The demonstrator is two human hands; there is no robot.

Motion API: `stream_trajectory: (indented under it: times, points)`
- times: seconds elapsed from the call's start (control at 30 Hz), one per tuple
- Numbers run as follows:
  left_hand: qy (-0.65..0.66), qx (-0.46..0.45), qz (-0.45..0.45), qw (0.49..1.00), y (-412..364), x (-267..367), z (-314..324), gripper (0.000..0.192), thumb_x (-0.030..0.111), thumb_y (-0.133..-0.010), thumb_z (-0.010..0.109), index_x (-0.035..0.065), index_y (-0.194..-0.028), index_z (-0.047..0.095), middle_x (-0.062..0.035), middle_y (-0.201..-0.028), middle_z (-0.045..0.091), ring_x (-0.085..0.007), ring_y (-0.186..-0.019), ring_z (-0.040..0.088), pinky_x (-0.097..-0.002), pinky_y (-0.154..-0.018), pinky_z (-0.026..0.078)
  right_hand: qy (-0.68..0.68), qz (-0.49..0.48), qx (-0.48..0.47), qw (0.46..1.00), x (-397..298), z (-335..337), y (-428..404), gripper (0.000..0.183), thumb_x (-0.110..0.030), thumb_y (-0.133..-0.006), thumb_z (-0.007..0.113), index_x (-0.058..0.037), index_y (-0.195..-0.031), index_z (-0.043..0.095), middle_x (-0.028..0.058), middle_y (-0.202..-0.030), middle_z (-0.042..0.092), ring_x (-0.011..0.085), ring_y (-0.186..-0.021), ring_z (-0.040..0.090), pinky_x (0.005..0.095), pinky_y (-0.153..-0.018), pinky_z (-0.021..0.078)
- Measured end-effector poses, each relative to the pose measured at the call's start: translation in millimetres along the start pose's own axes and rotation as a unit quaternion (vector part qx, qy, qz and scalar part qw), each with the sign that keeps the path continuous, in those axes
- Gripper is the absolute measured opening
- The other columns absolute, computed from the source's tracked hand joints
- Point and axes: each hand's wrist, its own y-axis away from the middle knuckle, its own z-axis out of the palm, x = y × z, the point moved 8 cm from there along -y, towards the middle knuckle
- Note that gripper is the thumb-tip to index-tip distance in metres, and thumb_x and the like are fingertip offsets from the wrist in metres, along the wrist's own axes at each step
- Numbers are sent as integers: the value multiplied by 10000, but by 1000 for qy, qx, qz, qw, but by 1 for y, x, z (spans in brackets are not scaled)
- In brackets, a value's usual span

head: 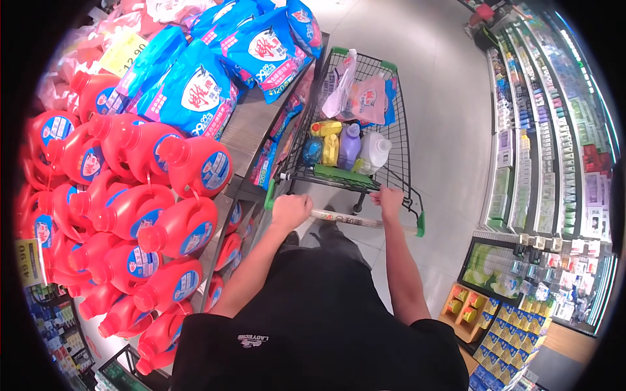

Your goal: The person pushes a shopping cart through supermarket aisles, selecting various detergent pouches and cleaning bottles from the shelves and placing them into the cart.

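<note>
My left hand is closed around the left part of the shopping cart's handle. My right hand is at the handle's right part, fingers curled just above the bar; whether it grips the bar cannot be told. Ahead of both hands is the wire shopping cart with green corners. Its near end holds a purple bottle, a whitish translucent jug, yellow bottles and a blue bottle. Farther in lie a pink bag and a pale package.
Stacked red detergent jugs and blue detergent bags stand on a display close along the cart's left side. Grey tiled floor runs to the right, up to long stocked shelves. Yellow-and-blue boxes are stacked at lower right.
</note>
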Motion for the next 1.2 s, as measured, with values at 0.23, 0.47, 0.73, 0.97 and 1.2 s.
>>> stream_trajectory:
  times: [0.23, 0.47, 0.73, 0.97, 1.2]
  points:
    - [-19, 6, -10, 1000, -27, 12, -1, 360, 306, -995, 532, 87, -765, 700, -163, -667, 690, -368, -614, 686, -505, -615, 540, -6, 3, -41, 999, -5, -4, -30, 297, -212, -983, 575, 52, -867, 646, 178, -816, 765, 145, -604, 690, 269, -492, 495]
    - [-28, -3, -27, 999, -46, 14, -4, 354, 315, -989, 545, 91, -762, 697, -149, -672, 690, -362, -621, 683, -501, -605, 536, 80, -1, -159, 984, 7, 8, -48, 331, -268, -1015, 586, 30, -912, 685, 122, -805, 766, 136, -582, 669, 269, -512, 479]
    - [-50, -2, -58, 997, -47, 11, -5, 342, 316, -970, 569, 95, -743, 697, -149, -653, 682, -366, -599, 673, -492, -599, 533, 254, -439, -63, 859, -95, 16, 19, 299, -282, -923, 706, -11, -1046, 679, 153, -953, 650, 356, -942, 611, 450, -797, 484]
    - [-51, 16, -69, 996, -50, 10, -4, 336, 305, -951, 590, 103, -704, 692, -143, -627, 666, -361, -598, 669, -485, -597, 527, 382, -446, -73, 806, -93, 23, -3, 208, -255, -865, 766, -74, -963, 736, 81, -945, 647, 307, -960, 586, 446, -826, 462]
    - [-27, 39, -53, 997, -50, 9, -5, 337, 307, -941, 597, 107, -681, 673, -126, -607, 644, -354, -589, 655, -485, -587, 516, 391, -468, -82, 789, -92, 28, -16, 146, -249, -858, 754, -106, -886, 755, 65, -860, 651, 297, -883, 591, 441, -748, 459]
